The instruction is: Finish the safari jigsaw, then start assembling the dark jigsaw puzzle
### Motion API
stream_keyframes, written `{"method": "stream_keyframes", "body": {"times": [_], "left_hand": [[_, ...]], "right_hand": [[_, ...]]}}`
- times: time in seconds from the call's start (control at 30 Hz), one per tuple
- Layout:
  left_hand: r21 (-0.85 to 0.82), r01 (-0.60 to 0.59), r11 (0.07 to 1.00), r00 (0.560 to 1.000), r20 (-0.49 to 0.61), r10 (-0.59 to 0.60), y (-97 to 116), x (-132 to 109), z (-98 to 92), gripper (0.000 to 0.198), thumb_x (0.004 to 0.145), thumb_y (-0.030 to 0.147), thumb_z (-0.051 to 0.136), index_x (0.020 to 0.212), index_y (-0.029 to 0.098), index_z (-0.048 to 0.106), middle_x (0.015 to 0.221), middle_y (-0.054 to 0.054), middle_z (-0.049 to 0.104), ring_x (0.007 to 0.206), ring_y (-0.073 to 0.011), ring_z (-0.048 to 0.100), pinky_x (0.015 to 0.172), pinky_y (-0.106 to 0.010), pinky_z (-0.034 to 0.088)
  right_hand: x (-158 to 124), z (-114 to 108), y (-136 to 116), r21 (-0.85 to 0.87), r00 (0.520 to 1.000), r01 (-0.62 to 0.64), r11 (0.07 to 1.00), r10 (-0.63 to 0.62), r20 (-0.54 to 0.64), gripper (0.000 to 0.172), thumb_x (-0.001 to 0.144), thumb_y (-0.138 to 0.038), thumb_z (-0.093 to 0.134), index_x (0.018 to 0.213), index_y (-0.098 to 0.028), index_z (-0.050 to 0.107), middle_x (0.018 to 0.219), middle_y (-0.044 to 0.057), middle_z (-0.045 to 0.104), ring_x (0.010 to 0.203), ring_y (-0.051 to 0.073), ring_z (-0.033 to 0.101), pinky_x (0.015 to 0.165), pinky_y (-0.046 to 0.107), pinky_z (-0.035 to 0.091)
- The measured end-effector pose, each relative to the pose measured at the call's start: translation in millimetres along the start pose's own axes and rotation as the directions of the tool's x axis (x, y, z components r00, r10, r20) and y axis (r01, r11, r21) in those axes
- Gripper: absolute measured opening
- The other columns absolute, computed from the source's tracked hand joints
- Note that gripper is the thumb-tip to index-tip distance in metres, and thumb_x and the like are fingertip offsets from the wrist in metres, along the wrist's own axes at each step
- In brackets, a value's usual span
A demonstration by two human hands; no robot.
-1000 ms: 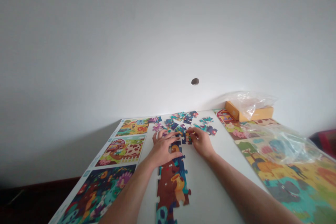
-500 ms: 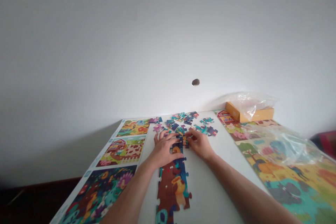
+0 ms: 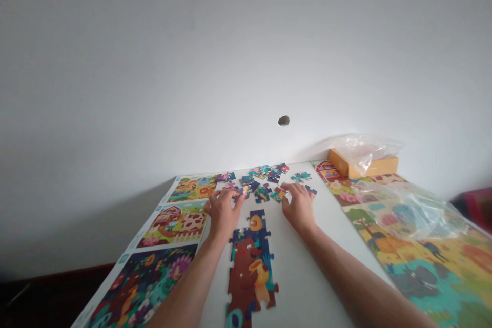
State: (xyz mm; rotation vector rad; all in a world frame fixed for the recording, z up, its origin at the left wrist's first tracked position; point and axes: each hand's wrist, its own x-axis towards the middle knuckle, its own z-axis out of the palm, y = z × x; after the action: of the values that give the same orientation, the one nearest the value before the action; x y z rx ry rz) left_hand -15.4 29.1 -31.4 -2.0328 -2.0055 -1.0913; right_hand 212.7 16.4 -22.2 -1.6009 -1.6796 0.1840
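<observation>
A partly joined jigsaw strip (image 3: 250, 271) lies on the white table (image 3: 311, 277), showing a brown bear holding a honey pot. Its top end stands free of both hands. Loose jigsaw pieces (image 3: 262, 184) are scattered beyond it in a loose band. My left hand (image 3: 222, 212) rests at the left of that band, its fingertips at a piece with pink and blue on it. My right hand (image 3: 299, 207) is spread to the right, close to a small loose piece. Neither hand shows a piece held in it.
Printed picture sheets (image 3: 175, 225) run down the table's left edge. A large picture sheet (image 3: 418, 261) lies on the right under a clear plastic bag (image 3: 407, 210). An orange cardboard box (image 3: 363, 166) stands at the back right against the white wall (image 3: 246, 61).
Both hands have come off the top of the strip and moved apart, forward among the loose pieces. The strip's top end, with a honey pot on it, now shows.
</observation>
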Motion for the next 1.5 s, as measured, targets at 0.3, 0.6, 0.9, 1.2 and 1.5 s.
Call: {"method": "stream_keyframes", "body": {"times": [0.3,0.6,0.9,1.2,1.5], "left_hand": [[0.128,0.164,0.978,0.985,0.024,-0.169,-0.9,2.1,-4.1,0.022,0.09,0.038,0.059,0.091,0.024,0.075,0.114,-0.008,0.072,0.115,-0.0341,0.052,0.101,-0.052,0.034],[0.17,0.179,0.969,0.978,0.077,-0.194,1.4,1.5,-6.0,0.024,0.09,0.04,0.061,0.098,0.026,0.078,0.118,-0.012,0.069,0.118,-0.0373,0.051,0.099,-0.054,0.037],[0.16,0.149,0.976,0.981,0.099,-0.166,5.1,0.5,-8.3,0.026,0.091,0.042,0.06,0.102,0.026,0.076,0.117,-0.012,0.068,0.117,-0.0385,0.05,0.096,-0.056,0.038],[0.161,0.163,0.973,0.972,0.141,-0.186,6.2,1.0,-7.7,0.024,0.092,0.043,0.059,0.101,0.027,0.074,0.12,-0.011,0.066,0.118,-0.0377,0.05,0.097,-0.059,0.037],[0.158,0.164,0.974,0.971,0.147,-0.187,3.9,0.5,-5.4,0.026,0.091,0.045,0.059,0.1,0.027,0.074,0.121,-0.012,0.066,0.118,-0.0382,0.05,0.097,-0.061,0.037]], "right_hand": [[6.9,3.1,8.3,-0.283,0.978,-0.095,0.954,0.143,0.155,0.04,0.083,-0.05,0.065,0.12,-0.035,0.072,0.143,0.004,0.056,0.13,0.033,0.042,0.109,0.053,0.023],[8.3,4.6,9.9,-0.235,0.987,-0.085,0.968,0.114,0.114,0.03,0.082,-0.045,0.069,0.107,-0.028,0.075,0.125,0.009,0.064,0.118,0.032,0.048,0.106,0.053,0.025],[10.1,5.4,10.8,-0.214,0.989,-0.051,0.975,0.079,0.127,0.025,0.082,-0.03,0.065,0.106,-0.024,0.068,0.113,0.008,0.069,0.113,0.03,0.051,0.105,0.054,0.024],[9.8,6.8,11.6,-0.175,0.992,-0.021,0.984,0.043,0.118,0.036,0.083,-0.031,0.065,0.119,-0.026,0.067,0.126,0.008,0.066,0.119,0.031,0.048,0.105,0.051,0.028],[9.4,2.8,8.7,-0.09,0.975,0.049,0.995,-0.028,0.221,0.028,0.084,-0.03,0.069,0.112,-0.036,0.072,0.122,0.002,0.07,0.121,0.032,0.048,0.106,0.056,0.025]]}}
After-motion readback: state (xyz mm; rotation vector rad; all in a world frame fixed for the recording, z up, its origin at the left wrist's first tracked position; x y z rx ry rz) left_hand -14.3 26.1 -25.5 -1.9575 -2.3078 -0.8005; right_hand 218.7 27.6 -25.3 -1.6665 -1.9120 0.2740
